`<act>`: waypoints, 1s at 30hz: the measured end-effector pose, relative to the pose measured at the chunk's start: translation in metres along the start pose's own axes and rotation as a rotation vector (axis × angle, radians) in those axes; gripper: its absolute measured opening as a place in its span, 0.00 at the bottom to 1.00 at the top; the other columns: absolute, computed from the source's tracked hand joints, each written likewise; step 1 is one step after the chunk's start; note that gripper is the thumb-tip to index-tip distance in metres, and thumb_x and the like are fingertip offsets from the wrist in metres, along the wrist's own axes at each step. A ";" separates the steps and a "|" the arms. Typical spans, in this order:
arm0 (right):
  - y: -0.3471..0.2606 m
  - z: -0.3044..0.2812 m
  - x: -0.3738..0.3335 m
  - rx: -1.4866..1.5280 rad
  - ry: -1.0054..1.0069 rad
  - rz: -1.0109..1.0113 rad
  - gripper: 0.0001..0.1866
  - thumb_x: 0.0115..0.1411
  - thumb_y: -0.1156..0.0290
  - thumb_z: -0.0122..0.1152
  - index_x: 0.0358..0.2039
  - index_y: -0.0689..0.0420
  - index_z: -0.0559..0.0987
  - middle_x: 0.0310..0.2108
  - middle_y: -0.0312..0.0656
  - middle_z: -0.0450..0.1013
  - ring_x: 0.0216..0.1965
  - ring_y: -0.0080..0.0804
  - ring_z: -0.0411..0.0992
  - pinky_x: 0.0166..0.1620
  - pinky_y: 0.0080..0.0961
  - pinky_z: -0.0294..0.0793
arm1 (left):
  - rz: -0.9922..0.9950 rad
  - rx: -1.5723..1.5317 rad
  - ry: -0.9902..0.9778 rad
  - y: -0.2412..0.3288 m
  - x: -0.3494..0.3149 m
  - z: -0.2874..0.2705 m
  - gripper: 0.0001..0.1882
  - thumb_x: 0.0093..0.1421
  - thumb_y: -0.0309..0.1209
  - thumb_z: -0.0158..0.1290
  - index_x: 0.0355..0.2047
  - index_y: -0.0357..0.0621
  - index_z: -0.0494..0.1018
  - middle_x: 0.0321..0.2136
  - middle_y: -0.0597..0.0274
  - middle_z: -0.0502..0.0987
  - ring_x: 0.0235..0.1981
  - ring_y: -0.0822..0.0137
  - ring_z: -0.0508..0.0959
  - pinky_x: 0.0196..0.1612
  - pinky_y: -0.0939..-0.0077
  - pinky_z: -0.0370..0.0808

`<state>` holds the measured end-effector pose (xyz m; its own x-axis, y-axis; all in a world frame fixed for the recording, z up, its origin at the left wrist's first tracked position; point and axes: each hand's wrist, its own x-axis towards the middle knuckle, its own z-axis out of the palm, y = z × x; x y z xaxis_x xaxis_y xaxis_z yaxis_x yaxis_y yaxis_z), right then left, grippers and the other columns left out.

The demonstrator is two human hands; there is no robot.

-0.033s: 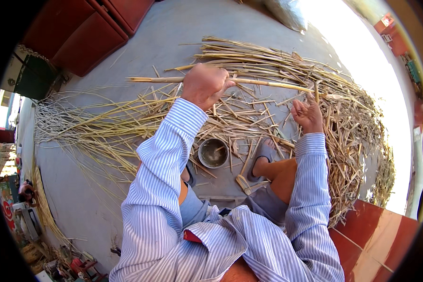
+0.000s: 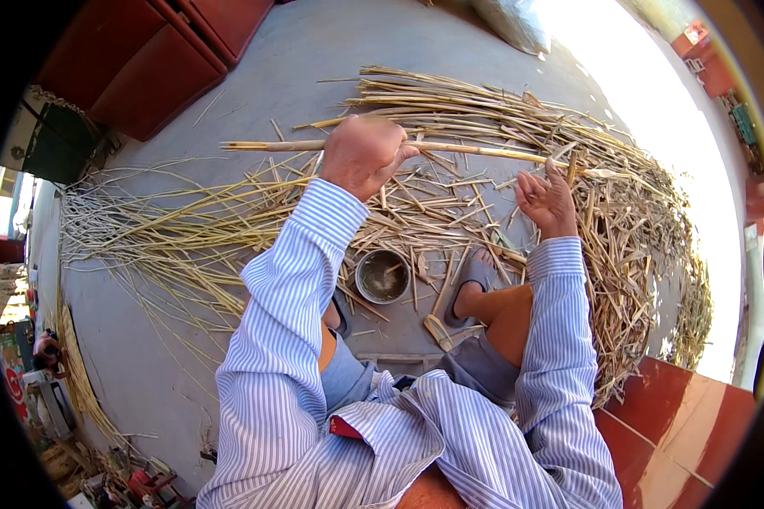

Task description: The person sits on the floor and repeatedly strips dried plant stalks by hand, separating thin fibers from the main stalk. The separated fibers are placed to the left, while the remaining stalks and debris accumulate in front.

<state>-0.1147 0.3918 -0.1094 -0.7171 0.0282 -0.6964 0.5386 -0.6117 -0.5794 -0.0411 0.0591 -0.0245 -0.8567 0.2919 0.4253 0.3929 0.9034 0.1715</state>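
A long pale cane stalk (image 2: 475,151) lay level across the far middle of the scene, held above the littered ground. The left hand (image 2: 362,155) was closed in a fist around it near its left end. The right hand (image 2: 547,201) was raised further right, just near of the stalk, fingers loosely spread and half open, holding nothing that could be made out; whether a fingertip touched the stalk could not be told. Beneath and beyond lay a broad heap of dry split canes (image 2: 518,119), thinning into long strands (image 2: 144,229) to the left. Nearer, between the sandalled feet, stood a small round metal bowl (image 2: 383,276) on the grey concrete floor (image 2: 297,68). A red cabinet (image 2: 157,72) stood far left.
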 end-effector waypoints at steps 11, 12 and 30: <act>0.016 0.029 0.018 -0.020 -0.287 -0.179 0.11 0.65 0.65 0.58 0.43 0.58 0.77 0.37 0.36 0.78 0.36 0.24 0.76 0.36 0.20 0.77 | -0.197 -0.161 -0.013 -0.039 -0.034 -0.046 0.08 0.53 0.34 0.62 0.30 0.44 0.80 0.26 0.60 0.81 0.22 0.63 0.77 0.28 0.66 0.67; 0.017 0.031 0.018 -0.019 -0.287 -0.191 0.11 0.65 0.65 0.58 0.42 0.58 0.77 0.37 0.36 0.78 0.36 0.24 0.76 0.36 0.20 0.77 | -0.253 -0.246 0.018 -0.039 -0.034 -0.044 0.08 0.53 0.33 0.62 0.30 0.43 0.80 0.25 0.59 0.81 0.19 0.64 0.76 0.25 0.67 0.67; 0.035 0.046 0.017 0.040 -0.296 -0.223 0.09 0.64 0.67 0.60 0.39 0.59 0.76 0.34 0.41 0.79 0.32 0.26 0.78 0.32 0.18 0.78 | -0.153 0.078 -0.055 -0.045 -0.023 -0.061 0.19 0.58 0.48 0.56 0.29 0.43 0.80 0.21 0.55 0.76 0.26 0.57 0.74 0.34 0.63 0.63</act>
<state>-0.1286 0.3348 -0.1219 -0.9149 -0.0624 -0.3989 0.3415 -0.6467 -0.6820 -0.0189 -0.0070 0.0123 -0.9226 0.1636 0.3494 0.2309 0.9597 0.1602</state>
